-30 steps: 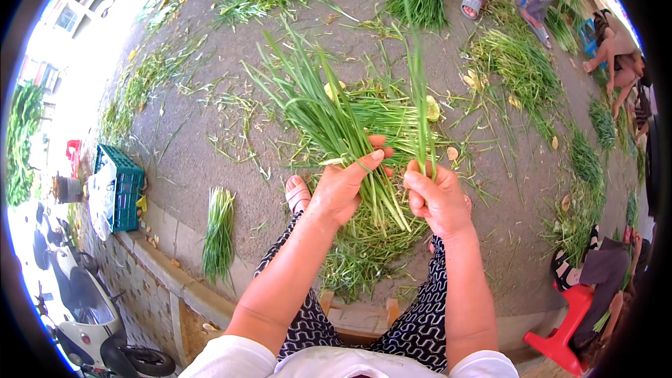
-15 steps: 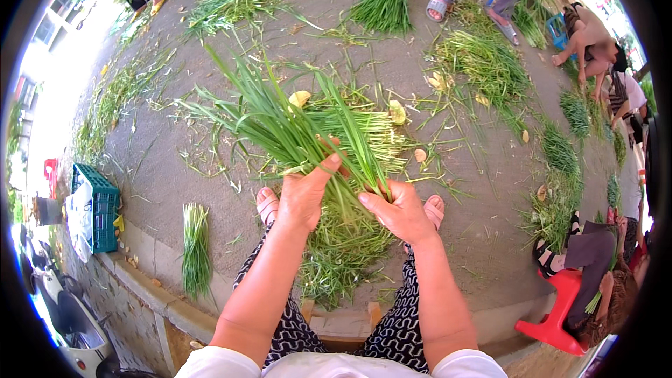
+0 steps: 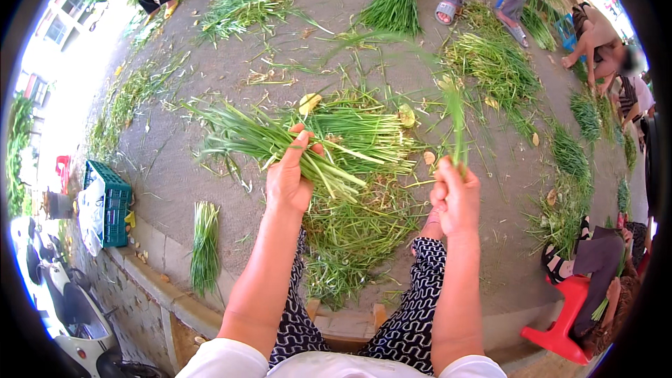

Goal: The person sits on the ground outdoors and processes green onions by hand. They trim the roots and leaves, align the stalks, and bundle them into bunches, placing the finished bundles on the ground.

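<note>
My left hand (image 3: 291, 175) is closed around a bunch of garlic chives (image 3: 248, 133), leaves pointing left and pale cut stems toward the right. Off to the right, my right hand (image 3: 456, 199) is closed on a few long chive leaves (image 3: 456, 122), held upright; their tops are smeared by motion. On the ground beyond my left hand lies a pile of chives (image 3: 371, 129) with pale stems to the right. Nearer, between my feet, spreads a heap of loose trimmings (image 3: 343, 245). My left foot is hidden behind my left arm.
A tied-looking chive bundle (image 3: 205, 245) lies at left, near a kerb and a green crate (image 3: 106, 206). More chive heaps (image 3: 493, 63) lie ahead and to the right. Other people sit around, one beside a red stool (image 3: 563, 322) at lower right. A scooter (image 3: 70, 301) stands at lower left.
My hands have moved apart. The right has swung right and up, drawing a few leaves away from the bunch. The bunch in my left hand has tipped lower, toward the left.
</note>
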A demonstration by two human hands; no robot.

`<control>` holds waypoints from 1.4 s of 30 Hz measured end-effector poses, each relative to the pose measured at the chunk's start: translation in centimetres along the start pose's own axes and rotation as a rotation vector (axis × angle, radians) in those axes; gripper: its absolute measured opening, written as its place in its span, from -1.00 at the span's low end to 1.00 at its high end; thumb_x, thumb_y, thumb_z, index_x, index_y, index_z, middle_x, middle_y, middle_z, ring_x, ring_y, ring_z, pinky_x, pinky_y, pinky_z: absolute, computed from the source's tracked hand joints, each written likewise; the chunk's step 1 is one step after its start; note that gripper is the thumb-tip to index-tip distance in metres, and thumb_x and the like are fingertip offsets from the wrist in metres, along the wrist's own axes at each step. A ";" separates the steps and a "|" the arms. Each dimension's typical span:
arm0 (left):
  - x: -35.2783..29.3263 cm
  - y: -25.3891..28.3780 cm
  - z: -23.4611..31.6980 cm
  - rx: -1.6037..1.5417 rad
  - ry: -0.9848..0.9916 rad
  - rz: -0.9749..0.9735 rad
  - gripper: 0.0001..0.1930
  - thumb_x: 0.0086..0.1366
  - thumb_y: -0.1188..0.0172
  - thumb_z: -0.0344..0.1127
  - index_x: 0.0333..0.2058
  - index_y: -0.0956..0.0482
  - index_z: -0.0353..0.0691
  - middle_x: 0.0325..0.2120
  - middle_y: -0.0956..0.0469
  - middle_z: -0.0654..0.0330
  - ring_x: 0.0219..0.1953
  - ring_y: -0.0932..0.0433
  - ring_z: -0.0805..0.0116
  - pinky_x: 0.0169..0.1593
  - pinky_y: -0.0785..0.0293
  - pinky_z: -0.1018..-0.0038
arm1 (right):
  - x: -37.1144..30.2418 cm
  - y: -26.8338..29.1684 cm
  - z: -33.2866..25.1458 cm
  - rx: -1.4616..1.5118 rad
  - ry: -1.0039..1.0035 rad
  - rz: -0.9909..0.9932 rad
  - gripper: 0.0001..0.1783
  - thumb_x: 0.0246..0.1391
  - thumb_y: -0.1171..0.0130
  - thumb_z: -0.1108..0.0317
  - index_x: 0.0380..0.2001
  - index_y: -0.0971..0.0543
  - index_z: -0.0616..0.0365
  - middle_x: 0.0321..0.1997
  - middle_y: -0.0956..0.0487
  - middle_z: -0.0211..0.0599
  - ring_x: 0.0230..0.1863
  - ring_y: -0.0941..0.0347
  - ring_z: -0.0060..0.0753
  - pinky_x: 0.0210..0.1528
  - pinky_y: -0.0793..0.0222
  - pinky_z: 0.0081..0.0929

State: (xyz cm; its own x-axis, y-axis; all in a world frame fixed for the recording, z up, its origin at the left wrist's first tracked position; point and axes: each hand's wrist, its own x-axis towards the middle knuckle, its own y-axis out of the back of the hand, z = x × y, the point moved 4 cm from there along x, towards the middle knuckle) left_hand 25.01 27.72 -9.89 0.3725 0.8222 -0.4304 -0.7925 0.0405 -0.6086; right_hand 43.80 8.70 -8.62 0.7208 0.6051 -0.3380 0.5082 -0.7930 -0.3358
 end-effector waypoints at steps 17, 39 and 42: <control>-1.8 -1.2 -1.0 0.233 0.132 -0.157 -0.64 0.08 -0.30 -0.36 -0.13 -0.47 -0.23 -0.37 -0.51 0.26 -0.41 -0.51 0.41 -0.31 -0.48 0.47 | -2.1 -4.8 3.0 -0.117 -0.277 -0.435 -0.83 0.10 -0.14 0.32 -0.29 -0.50 0.19 -0.67 -0.34 -0.57 -0.77 -0.07 -0.81 -0.78 0.06 -0.74; -2.1 -1.3 -0.6 0.257 0.102 -0.157 -0.67 0.11 -0.26 -0.38 -0.13 -0.46 -0.23 -0.39 -0.52 0.25 -0.43 -0.51 0.44 -0.37 -0.48 0.51 | -1.9 -5.6 4.4 0.053 -0.274 -0.212 -0.81 0.08 -0.09 0.38 -0.21 -0.47 0.15 -0.50 -0.44 -0.47 -0.73 -0.19 -0.78 -0.78 -0.02 -0.77; -2.2 -1.5 -1.0 0.271 0.079 -0.191 -0.67 0.11 -0.26 -0.38 -0.13 -0.46 -0.24 -0.39 -0.52 0.24 -0.44 -0.51 0.43 -0.37 -0.48 0.50 | -1.5 -5.1 4.5 0.010 -0.204 -0.149 -0.83 0.05 -0.10 0.42 -0.23 -0.48 0.13 -0.56 -0.41 -0.55 -0.71 -0.22 -0.80 -0.77 -0.04 -0.79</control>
State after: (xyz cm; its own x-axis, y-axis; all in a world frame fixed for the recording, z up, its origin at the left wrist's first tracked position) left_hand 25.83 25.27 -8.68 0.5543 0.7390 -0.3830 -0.8005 0.3472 -0.4886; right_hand 37.97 12.15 -10.30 0.5276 0.7178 -0.4543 0.5965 -0.6938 -0.4036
